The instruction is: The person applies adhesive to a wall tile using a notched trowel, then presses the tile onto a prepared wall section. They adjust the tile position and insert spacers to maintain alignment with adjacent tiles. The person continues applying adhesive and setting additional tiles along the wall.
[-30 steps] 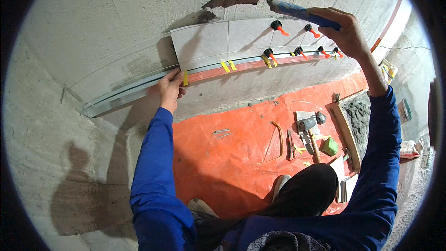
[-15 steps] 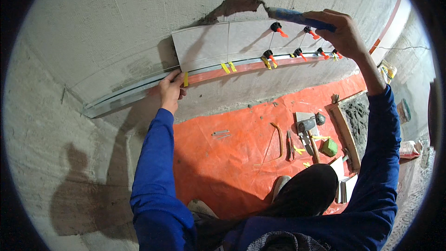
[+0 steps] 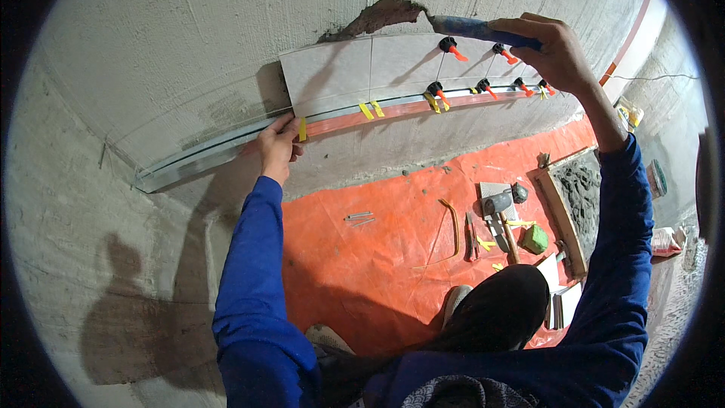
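My left hand (image 3: pixel 279 147) grips the lower left corner of a pale tile (image 3: pixel 325 72), at a metal rail (image 3: pixel 200 155) beside a yellow tape strip (image 3: pixel 302 128). My right hand (image 3: pixel 551 53) is wrapped round a blue-handled tool (image 3: pixel 461 26), raised above the tile row. Its tip meets a dark, rough patch (image 3: pixel 385 13) on the wall; whether that is mortar on a blade is unclear. Black-and-orange levelling clips (image 3: pixel 448 49) stud the tile joints. More yellow strips (image 3: pixel 366 111) lie along the rail.
An orange sheet (image 3: pixel 362 257) covers the floor, bearing a rubber mallet (image 3: pixel 496 204), pliers (image 3: pixel 472 238), a green lump (image 3: pixel 535 239), several loose spacers and tiles (image 3: pixel 563 306). At right stand a mortar tray (image 3: pixel 551 189), a bucket (image 3: pixel 657 180) and a bag (image 3: pixel 664 242). My knee (image 3: pixel 506 302) is below.
My right hand and the tool moved slightly down, then a little left. The dark patch at the tool's tip shifted downward. My left hand stayed at the tile corner.
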Tool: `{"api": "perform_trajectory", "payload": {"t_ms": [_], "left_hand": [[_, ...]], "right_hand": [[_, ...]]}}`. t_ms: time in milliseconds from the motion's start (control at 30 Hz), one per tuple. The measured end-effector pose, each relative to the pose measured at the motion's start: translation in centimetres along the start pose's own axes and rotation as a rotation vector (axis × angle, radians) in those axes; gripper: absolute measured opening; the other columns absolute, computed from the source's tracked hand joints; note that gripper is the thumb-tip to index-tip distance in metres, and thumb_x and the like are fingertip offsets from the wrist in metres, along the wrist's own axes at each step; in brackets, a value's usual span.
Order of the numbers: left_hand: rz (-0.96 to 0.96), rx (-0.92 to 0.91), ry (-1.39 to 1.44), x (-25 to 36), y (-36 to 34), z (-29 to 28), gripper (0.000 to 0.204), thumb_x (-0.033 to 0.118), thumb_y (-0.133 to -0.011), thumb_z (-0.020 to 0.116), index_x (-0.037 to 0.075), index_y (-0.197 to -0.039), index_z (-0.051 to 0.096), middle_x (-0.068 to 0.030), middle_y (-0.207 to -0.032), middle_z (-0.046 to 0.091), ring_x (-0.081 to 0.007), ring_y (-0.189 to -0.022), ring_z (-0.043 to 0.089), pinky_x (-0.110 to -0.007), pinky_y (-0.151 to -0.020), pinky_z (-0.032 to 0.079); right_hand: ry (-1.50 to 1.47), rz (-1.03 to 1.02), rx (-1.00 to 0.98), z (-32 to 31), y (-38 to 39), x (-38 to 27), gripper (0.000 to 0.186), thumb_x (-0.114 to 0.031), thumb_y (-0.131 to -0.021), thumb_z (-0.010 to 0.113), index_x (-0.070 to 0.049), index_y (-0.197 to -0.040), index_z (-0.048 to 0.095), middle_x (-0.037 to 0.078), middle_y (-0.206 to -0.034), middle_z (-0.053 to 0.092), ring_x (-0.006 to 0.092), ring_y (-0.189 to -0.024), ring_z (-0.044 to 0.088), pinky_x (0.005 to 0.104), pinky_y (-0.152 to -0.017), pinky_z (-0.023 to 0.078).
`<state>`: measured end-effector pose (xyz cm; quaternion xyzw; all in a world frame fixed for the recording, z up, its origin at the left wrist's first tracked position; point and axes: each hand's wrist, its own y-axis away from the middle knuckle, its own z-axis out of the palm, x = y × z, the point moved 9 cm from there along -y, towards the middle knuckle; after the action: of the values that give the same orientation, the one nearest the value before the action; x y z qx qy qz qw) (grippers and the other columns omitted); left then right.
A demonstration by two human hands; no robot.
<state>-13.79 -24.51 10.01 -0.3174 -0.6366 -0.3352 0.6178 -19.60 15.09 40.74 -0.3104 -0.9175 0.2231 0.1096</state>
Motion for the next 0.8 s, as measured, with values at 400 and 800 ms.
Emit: {"api": "perform_trajectory", "payload": {"t_ms": [400,800], "left_hand": [[-0.004,-0.001,0.023,0.0,0.2,0.0,0.034,0.028,-0.092,0.069,0.011,-0.121,0.067,-0.0045,-0.074,0.07,-0.0065,-0.042,0.051,-0.022,-0.038,0.037],[-0.008,-0.007,0.003,0.1,-0.1,0.1,0.035,0.024,-0.093,0.069,0.007,-0.123,0.065,-0.0051,-0.075,0.07,-0.0083,-0.041,0.051,-0.023,-0.035,0.035]], "right_hand": [[0.0,-0.049,0.055,-0.7,0.2,-0.9,0.046,-0.006,-0.082,0.07,-0.025,-0.124,0.068,0.003,-0.083,0.065,0.0186,-0.071,0.065,0.0345,-0.066,0.052],[0.093,-0.087,0.076,-0.5,0.3,-1.4,0.047,-0.004,-0.081,0.07,-0.023,-0.124,0.068,0.003,-0.082,0.063,0.0155,-0.066,0.059,0.0332,-0.06,0.047]]}}
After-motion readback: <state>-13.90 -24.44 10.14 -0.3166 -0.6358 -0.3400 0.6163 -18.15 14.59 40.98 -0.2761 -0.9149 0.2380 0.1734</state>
